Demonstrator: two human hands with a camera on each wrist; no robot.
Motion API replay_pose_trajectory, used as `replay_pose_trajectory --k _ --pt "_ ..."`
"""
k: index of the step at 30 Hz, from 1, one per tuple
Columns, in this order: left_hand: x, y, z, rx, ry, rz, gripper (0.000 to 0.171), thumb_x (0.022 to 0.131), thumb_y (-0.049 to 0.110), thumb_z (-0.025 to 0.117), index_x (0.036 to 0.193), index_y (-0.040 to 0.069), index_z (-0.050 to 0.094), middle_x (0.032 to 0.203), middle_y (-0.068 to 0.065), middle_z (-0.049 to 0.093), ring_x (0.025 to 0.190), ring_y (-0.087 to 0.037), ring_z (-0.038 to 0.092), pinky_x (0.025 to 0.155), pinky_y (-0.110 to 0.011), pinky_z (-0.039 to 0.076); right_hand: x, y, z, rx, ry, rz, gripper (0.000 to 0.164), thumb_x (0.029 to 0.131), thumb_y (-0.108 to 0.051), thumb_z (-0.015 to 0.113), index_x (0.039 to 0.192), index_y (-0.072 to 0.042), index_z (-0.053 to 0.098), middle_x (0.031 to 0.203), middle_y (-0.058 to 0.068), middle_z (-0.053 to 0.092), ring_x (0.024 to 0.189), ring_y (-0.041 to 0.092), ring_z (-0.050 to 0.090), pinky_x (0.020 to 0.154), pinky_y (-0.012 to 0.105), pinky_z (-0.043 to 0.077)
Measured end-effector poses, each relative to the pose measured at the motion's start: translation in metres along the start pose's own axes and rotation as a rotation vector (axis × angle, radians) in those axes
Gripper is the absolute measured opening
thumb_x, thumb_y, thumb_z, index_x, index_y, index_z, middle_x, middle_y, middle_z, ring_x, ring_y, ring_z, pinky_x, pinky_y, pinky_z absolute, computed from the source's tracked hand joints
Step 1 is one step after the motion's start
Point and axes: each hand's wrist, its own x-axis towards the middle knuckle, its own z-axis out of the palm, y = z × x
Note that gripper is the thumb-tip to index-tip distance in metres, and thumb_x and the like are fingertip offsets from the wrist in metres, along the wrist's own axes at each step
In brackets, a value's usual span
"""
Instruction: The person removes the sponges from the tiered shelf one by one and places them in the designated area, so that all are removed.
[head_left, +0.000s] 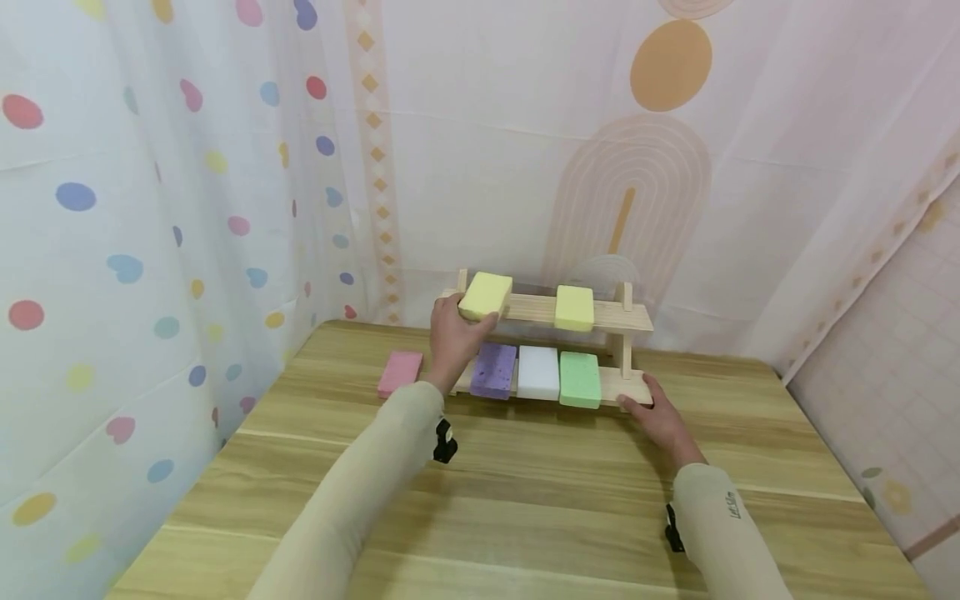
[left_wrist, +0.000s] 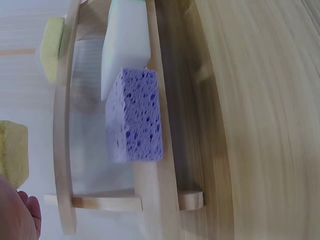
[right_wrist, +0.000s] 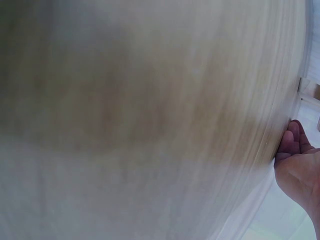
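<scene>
A yellow sponge is grasped between the thumb and fingers of the left hand and is held near the left end of the upper shelf of a two-tier wooden rack; in the left wrist view it is seen apart from that shelf. A second yellow sponge is set toward the shelf's right end. The lower shelf is gripped at its right end by the right hand. On it, a porous purple sponge, a white sponge and a green sponge are lined up left to right. A pink sponge is laid on the wood-grain table, left of the rack.
</scene>
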Motion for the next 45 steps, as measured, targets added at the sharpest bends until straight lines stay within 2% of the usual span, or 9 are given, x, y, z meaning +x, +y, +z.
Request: replay_pose_trajectory --k 4,11,15,22,27,37,45 --pt "0.003 -0.003 -0.008 -0.003 0.018 0.024 0.074 0.081 0.039 0.077 0.136 -0.003 0.051 0.123 -0.017 0.050 0.105 -0.028 0.050 0.089 -0.042 0.048 0.000 -0.001 0.001 0.008 -0.003 0.003 0.092 0.098 -0.057 0.050 0.160 -0.014 -0.005 0.160 0.031 0.003 0.144 0.052 0.007 0.112 0.065 0.015" --pt "0.006 -0.007 -0.025 -0.005 0.057 0.024 0.070 0.080 0.036 0.079 0.133 -0.002 0.054 0.119 -0.016 0.052 0.104 -0.028 0.050 0.088 -0.042 0.047 0.002 0.000 0.002 -0.009 -0.002 -0.009 0.092 0.099 -0.057 0.049 0.160 -0.014 -0.004 0.160 0.031 0.004 0.143 0.052 0.008 0.112 0.065 0.016" --pt "0.008 -0.011 -0.037 0.000 0.071 0.052 0.068 0.081 0.034 0.079 0.132 -0.003 0.054 0.119 -0.018 0.052 0.106 -0.029 0.048 0.088 -0.043 0.045 0.002 0.000 0.002 -0.012 -0.004 -0.007 0.093 0.098 -0.058 0.049 0.160 -0.014 -0.005 0.160 0.030 0.002 0.144 0.052 0.007 0.112 0.065 0.015" --pt "0.008 -0.018 -0.059 -0.004 0.092 0.037 0.067 0.083 0.035 0.077 0.134 0.000 0.051 0.122 -0.015 0.052 0.109 -0.028 0.047 0.091 -0.042 0.041 0.003 0.000 0.002 -0.003 0.000 0.003 0.095 0.097 -0.060 0.050 0.160 -0.016 -0.006 0.160 0.030 0.002 0.144 0.052 0.007 0.111 0.066 0.015" --pt "0.010 -0.027 -0.072 -0.012 0.131 0.045 0.068 0.083 0.034 0.077 0.133 -0.003 0.051 0.123 -0.017 0.051 0.110 -0.030 0.046 0.093 -0.043 0.042 0.003 0.000 0.003 -0.001 -0.004 0.000 0.095 0.097 -0.061 0.050 0.160 -0.016 -0.006 0.160 0.031 0.002 0.143 0.053 0.007 0.111 0.066 0.015" --pt "0.013 -0.044 -0.099 -0.031 0.170 -0.003 0.067 0.082 0.031 0.078 0.132 -0.005 0.051 0.125 -0.020 0.047 0.111 -0.031 0.046 0.094 -0.044 0.042 0.002 -0.002 0.004 -0.007 0.002 0.001 0.093 0.098 -0.059 0.049 0.160 -0.016 -0.005 0.160 0.030 0.004 0.144 0.052 0.008 0.111 0.067 0.015" --pt "0.015 -0.064 -0.115 -0.014 0.203 -0.053 0.069 0.083 0.032 0.077 0.134 -0.006 0.050 0.125 -0.019 0.046 0.112 -0.030 0.045 0.097 -0.042 0.041 0.004 -0.001 0.004 -0.010 0.005 0.008 0.091 0.098 -0.059 0.048 0.160 -0.018 -0.005 0.160 0.030 0.004 0.144 0.052 0.008 0.111 0.067 0.015"
